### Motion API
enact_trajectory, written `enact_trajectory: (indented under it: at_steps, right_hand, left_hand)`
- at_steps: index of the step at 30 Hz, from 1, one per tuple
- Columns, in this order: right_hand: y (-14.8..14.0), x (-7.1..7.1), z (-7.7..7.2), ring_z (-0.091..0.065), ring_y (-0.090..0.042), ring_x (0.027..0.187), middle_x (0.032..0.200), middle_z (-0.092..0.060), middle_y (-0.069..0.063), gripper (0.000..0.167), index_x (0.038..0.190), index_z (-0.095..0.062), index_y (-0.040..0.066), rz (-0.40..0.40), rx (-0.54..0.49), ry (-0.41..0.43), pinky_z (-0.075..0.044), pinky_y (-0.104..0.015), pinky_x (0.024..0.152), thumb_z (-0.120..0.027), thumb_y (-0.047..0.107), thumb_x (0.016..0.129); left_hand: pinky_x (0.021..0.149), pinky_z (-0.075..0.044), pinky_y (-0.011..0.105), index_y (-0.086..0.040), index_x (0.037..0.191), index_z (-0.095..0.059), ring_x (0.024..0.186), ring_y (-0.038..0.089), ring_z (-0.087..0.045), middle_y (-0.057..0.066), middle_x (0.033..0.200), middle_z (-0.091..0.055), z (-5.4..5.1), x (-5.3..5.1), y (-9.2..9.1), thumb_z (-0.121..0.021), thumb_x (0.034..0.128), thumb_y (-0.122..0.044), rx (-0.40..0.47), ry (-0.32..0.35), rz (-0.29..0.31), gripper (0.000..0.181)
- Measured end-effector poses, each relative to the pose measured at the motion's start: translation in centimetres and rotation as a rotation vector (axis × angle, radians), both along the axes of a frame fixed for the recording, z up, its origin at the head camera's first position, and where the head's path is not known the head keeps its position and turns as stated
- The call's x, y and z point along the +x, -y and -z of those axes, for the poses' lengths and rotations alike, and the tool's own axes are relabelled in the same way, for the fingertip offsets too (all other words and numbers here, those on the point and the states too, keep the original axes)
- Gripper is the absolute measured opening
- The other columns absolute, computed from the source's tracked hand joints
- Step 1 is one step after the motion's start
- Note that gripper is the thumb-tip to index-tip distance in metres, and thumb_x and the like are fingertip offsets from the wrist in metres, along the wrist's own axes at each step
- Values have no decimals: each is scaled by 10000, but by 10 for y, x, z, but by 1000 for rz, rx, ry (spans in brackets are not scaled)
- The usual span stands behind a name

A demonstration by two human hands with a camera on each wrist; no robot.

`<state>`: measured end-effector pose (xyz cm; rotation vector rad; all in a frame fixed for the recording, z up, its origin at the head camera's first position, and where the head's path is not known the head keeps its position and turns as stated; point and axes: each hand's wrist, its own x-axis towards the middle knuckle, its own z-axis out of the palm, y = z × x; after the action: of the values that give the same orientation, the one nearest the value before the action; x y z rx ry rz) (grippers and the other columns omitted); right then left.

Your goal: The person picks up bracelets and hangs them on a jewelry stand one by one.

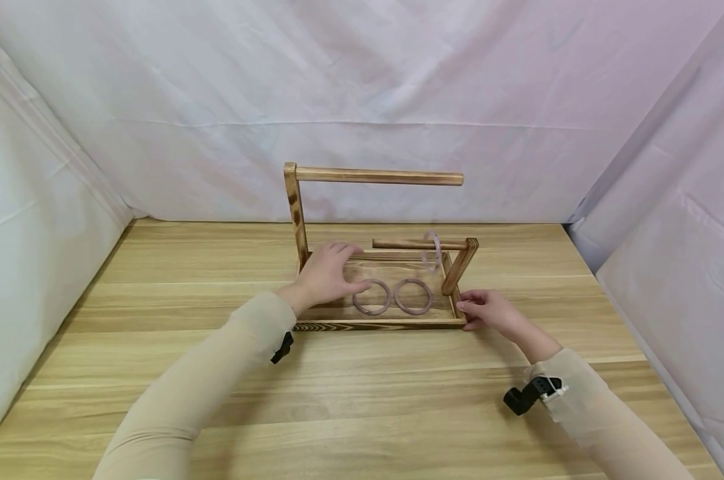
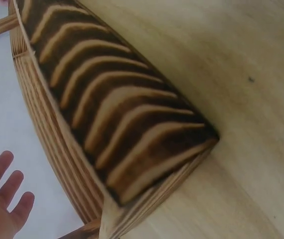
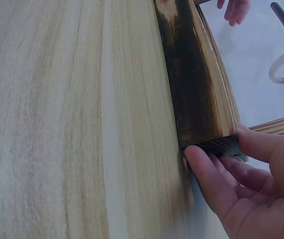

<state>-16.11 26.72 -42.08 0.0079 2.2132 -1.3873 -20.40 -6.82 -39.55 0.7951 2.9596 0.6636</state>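
Wooden stand [image 1: 374,326] sits on the table [image 1: 368,413], its right end pinched by the thumb and fingers of my right hand [image 1: 488,312]. My left hand [image 1: 327,273] is over the tray [image 1: 422,325], fingers spread; whether its thumb touches the left ring [image 1: 371,314] I cannot tell. Dark, scorched-looking grain stripes the wood. The stand's long axis runs left to right; the upper bar [image 1: 379,176] points its free end right, the lower bar [image 1: 401,244] left. The right ring [image 1: 414,313] lies flat; a paler hanging ring [image 1: 438,253] encircles the lower bar.
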Motion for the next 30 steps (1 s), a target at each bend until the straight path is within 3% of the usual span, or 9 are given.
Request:
enact_trajectory:
  at_steps: [6, 14, 21, 30]
  right_hand:
    - [-1, 0, 0, -540, -89, 766, 901, -515, -66, 495, 1319, -313, -216, 1, -9, 0, -571, -261, 713, -465, 106, 974]
    - [0, 0, 0, -539, -85, 760, 884, -515, -57, 489, 1316, -322, -212, 4, -8, 7, -570, -253, 709, -467, 105, 973]
    - [-1, 0, 0, -540, -84, 762, 888, -519, -58, 492, 1314, -322, -214, 3, -1, 4, -570, -254, 706, -468, 111, 974]
    - [-2, -1, 1, -541, -81, 761, 887, -523, -60, 508, 1319, -323, -208, 6, 13, 4, -569, -245, 697, -480, 129, 972]
  left_hand:
    - [1125, -278, 487, -112, 1347, -480, 1324, 313, -388, 99, 1396, -473, 5, 0, -7, -670, 784, -526, -40, 44, 9, 724]
    - [1111, -310, 462, -164, 1367, -454, 1330, 267, -385, 63, 1418, -446, 6, 3, -16, -642, 784, -570, -155, 101, 47, 735]
    - [1124, -274, 479, -196, 1378, -439, 1337, 240, -361, 30, 1418, -438, 7, 4, -26, -646, 775, -583, -179, 162, 106, 746]
    - [1087, -334, 475, -184, 1373, -446, 1292, 244, -408, 40, 1403, -453, 12, 3, -35, -642, 781, -579, -222, 142, 147, 738]
